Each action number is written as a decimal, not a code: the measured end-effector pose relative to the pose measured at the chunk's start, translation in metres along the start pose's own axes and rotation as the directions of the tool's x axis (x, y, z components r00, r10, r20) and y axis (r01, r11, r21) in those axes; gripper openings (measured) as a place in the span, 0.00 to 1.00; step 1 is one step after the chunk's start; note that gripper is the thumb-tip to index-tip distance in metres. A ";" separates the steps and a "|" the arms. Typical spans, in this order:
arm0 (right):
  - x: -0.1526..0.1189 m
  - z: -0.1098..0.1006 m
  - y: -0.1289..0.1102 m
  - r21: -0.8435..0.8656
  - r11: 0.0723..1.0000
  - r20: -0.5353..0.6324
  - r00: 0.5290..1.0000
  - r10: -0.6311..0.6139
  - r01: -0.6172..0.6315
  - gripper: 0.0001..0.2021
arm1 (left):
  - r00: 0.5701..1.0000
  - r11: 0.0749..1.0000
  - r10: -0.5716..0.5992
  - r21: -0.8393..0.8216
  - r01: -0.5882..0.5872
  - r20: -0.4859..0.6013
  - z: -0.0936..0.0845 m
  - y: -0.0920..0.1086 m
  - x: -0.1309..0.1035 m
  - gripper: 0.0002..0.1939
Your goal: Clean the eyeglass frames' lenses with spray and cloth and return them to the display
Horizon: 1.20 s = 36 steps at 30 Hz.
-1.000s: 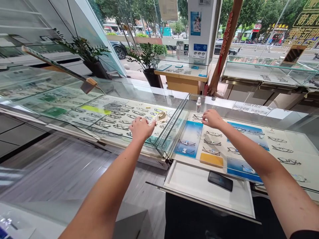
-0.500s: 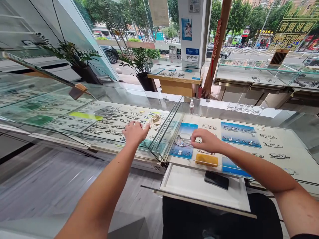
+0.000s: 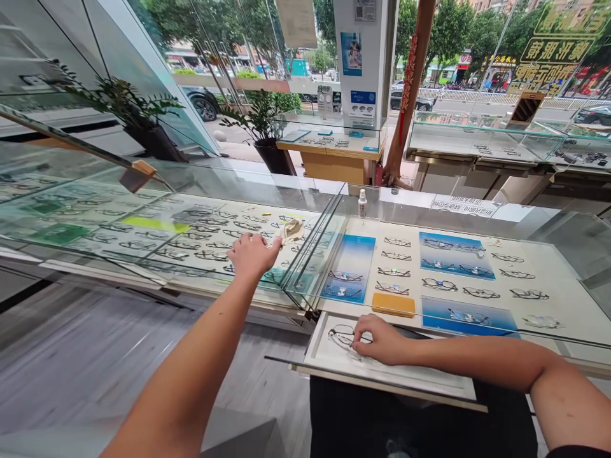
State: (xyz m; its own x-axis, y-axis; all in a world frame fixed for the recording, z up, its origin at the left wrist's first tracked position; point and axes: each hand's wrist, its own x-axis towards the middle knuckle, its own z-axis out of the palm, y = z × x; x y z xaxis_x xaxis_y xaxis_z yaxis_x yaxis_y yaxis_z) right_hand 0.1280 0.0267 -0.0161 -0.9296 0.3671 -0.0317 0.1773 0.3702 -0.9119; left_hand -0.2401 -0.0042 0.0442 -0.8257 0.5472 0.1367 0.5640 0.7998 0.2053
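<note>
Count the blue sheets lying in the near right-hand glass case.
3: left sheet, just left of the yellow pad; back sheet, farther right; front sheet, right of the pad. The right arm may hide part of the front one; no others show.

Eyeglasses (image 3: pixel 341 334) Held at Open Drawer (image 3: pixel 420 376)

The right hand (image 3: pixel 382 340) pinches the pair at the drawer's left end; the left hand (image 3: pixel 252 256) spreads beside a beige cloth (image 3: pixel 293 230) near the right edge of the left display case (image 3: pixel 258 300). A white bottle (image 3: pixel 362 205) stands near the far left corner of the right display case (image 3: pixel 568 273); a yellow pad (image 3: pixel 393 305) lies by its front edge.
</note>
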 end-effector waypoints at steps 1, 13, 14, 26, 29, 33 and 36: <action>0.005 0.002 0.010 -0.034 0.999 -0.037 0.999 -0.022 0.020 0.10 | 1.000 1.000 -0.001 0.000 0.001 -0.004 0.000 0.000 0.000 0.29; 0.092 -0.020 0.076 -0.466 0.884 -0.327 0.926 -0.190 0.017 0.06 | 1.000 0.999 0.002 -0.033 -0.002 -0.018 0.004 -0.004 0.000 0.28; 0.098 -0.024 0.077 -0.488 0.873 -0.336 0.924 -0.181 -0.006 0.06 | 1.000 0.999 0.001 -0.036 -0.002 -0.021 0.004 -0.004 0.000 0.28; 0.193 -0.081 0.093 -0.704 0.702 -0.234 0.968 -0.091 -0.104 0.12 | 1.000 1.000 -0.013 -0.016 0.013 -0.010 0.003 -0.006 -0.002 0.26; 0.212 -0.083 0.098 -0.761 0.641 -0.209 0.973 -0.097 -0.099 0.14 | 1.000 1.000 -0.022 -0.007 0.022 -0.003 0.003 -0.007 -0.003 0.24; 0.227 -0.076 0.105 -0.807 0.588 -0.140 0.985 -0.102 -0.054 0.15 | 1.000 1.000 -0.026 -0.001 0.026 0.005 0.002 -0.007 -0.003 0.23; 0.230 -0.069 0.110 -0.825 0.564 -0.090 0.991 -0.096 -0.020 0.15 | 1.000 1.000 -0.023 -0.004 0.023 0.007 0.001 -0.008 -0.004 0.22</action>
State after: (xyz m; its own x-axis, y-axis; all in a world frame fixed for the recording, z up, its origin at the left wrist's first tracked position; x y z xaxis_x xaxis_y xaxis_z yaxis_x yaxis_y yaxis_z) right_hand -0.0439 0.2105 -0.0950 -0.9095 0.4051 0.0934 0.3853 0.9058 -0.1760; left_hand -0.2408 -0.0123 0.0410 -0.8385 0.5303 0.1250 0.5447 0.8113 0.2122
